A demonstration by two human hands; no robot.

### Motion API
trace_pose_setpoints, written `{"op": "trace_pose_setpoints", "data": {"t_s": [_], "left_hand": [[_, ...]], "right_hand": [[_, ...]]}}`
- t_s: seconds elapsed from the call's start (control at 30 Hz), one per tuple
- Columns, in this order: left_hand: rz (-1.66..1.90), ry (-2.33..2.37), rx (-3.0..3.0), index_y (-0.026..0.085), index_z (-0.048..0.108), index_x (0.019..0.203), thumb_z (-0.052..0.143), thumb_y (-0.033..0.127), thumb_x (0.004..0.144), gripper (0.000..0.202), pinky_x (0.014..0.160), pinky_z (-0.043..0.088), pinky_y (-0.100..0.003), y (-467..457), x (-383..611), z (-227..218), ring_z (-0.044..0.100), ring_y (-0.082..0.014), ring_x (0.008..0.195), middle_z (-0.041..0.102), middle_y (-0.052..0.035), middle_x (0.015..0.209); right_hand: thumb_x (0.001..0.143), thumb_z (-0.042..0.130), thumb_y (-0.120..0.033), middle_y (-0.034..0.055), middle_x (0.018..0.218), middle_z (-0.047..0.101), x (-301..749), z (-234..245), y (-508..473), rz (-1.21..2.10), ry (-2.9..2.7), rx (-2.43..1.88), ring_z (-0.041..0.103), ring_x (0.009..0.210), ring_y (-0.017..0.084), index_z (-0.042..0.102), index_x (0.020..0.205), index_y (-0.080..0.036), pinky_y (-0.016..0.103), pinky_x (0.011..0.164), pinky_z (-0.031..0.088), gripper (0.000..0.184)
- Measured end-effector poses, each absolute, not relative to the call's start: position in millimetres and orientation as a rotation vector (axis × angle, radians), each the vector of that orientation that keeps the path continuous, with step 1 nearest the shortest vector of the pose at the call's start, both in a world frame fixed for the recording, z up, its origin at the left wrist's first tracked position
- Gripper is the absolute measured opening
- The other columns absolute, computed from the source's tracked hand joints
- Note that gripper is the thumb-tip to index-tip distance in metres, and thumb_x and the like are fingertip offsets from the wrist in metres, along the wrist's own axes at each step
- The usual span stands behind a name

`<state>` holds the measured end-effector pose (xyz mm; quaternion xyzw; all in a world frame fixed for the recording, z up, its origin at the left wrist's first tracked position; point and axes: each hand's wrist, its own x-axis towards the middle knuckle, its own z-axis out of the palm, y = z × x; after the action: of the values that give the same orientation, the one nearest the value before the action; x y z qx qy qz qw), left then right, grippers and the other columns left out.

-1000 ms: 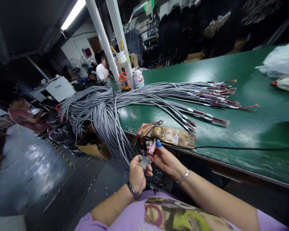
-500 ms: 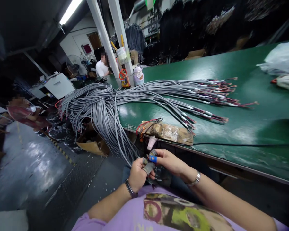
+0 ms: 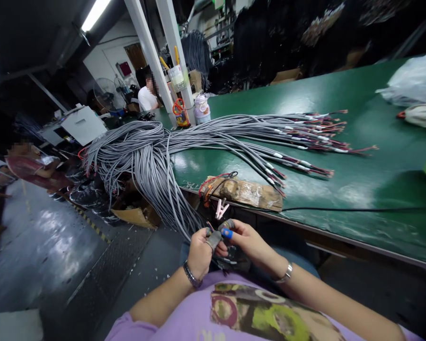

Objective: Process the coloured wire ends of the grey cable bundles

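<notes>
My left hand [image 3: 199, 251] and my right hand [image 3: 246, 240] meet just below the green table's front edge [image 3: 344, 244]. Both are closed in a pinch around the stripped end of a grey cable [image 3: 213, 232], whose short coloured wires poke out above my left thumb. Grey finger cots cover some fingertips, and blue tape wraps one right finger. A pink clip [image 3: 221, 209] hangs at the table edge right above my hands. The big bundle of grey cables [image 3: 156, 156] drapes off the table's left corner down toward my hands.
A taped cardboard-wrapped block [image 3: 250, 192] with red and black wires lies on the table edge. The cable ends with coloured wires [image 3: 319, 137] fan out to the right. A white plastic bag [image 3: 413, 83] lies far right. A seated person [image 3: 147, 97] works behind the white posts.
My right hand has come down from near the pink clip to meet the left hand at the cable end. The view has shifted slightly down and left.
</notes>
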<state>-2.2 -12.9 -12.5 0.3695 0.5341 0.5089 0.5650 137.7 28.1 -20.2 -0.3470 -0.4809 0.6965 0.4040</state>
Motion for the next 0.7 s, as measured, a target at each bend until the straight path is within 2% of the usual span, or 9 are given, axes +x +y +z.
{"op": "trace_pose_setpoints", "data": {"t_s": [0.1, 0.27, 0.47, 0.6, 0.7], "left_hand": [[1.127, 1.223, 0.96, 0.013, 0.059, 0.067, 0.068, 0.044, 0.07, 0.032, 0.049, 0.047, -0.023, -13, -5, -14, 0.057, -0.0123, 0.044, 0.063, -0.0028, 0.052], [1.054, 1.211, 1.14, 0.013, 0.062, 0.065, 0.069, 0.046, 0.07, 0.034, 0.053, 0.049, -0.025, -16, -12, -13, 0.06, -0.014, 0.048, 0.065, -0.0047, 0.054], [1.308, 1.151, 0.779, 0.013, 0.06, 0.069, 0.068, 0.034, 0.07, 0.023, 0.045, 0.046, -0.022, -15, -11, -16, 0.057, -0.012, 0.042, 0.063, -0.0025, 0.051], [1.333, 1.13, 0.709, 0.013, 0.06, 0.07, 0.068, 0.032, 0.069, 0.021, 0.047, 0.048, -0.022, -13, -10, -18, 0.058, -0.0114, 0.044, 0.064, -0.0029, 0.054], [1.335, 1.163, 0.695, 0.013, 0.059, 0.07, 0.068, 0.031, 0.069, 0.02, 0.046, 0.048, -0.022, -13, -10, -19, 0.057, -0.0107, 0.043, 0.064, -0.0023, 0.055]], "right_hand": [[0.067, 0.071, -0.051, -0.0014, 0.058, 0.055, 133, -15, 27, 1.737, -1.253, -0.855, 0.045, 0.054, 0.01, 0.057, 0.07, -0.017, 0.026, 0.054, 0.037, 0.037], [0.075, 0.061, -0.051, -0.0046, 0.044, 0.05, 127, 3, 29, 1.908, -1.418, -0.732, 0.046, 0.043, 0.012, 0.054, 0.072, -0.019, 0.026, 0.046, 0.036, 0.033], [0.069, 0.066, -0.047, -0.0031, 0.054, 0.052, 126, -4, 32, 1.744, -1.37, -0.912, 0.042, 0.049, 0.01, 0.054, 0.065, -0.018, 0.025, 0.051, 0.034, 0.032], [0.068, 0.067, -0.044, -0.0047, 0.052, 0.046, 124, -17, 34, 1.782, -1.218, -0.962, 0.037, 0.049, 0.008, 0.054, 0.063, -0.017, 0.025, 0.051, 0.03, 0.031], [0.067, 0.067, -0.044, -0.0041, 0.054, 0.047, 124, -16, 34, 1.765, -1.195, -0.981, 0.037, 0.051, 0.009, 0.055, 0.063, -0.017, 0.025, 0.052, 0.03, 0.03]]}}
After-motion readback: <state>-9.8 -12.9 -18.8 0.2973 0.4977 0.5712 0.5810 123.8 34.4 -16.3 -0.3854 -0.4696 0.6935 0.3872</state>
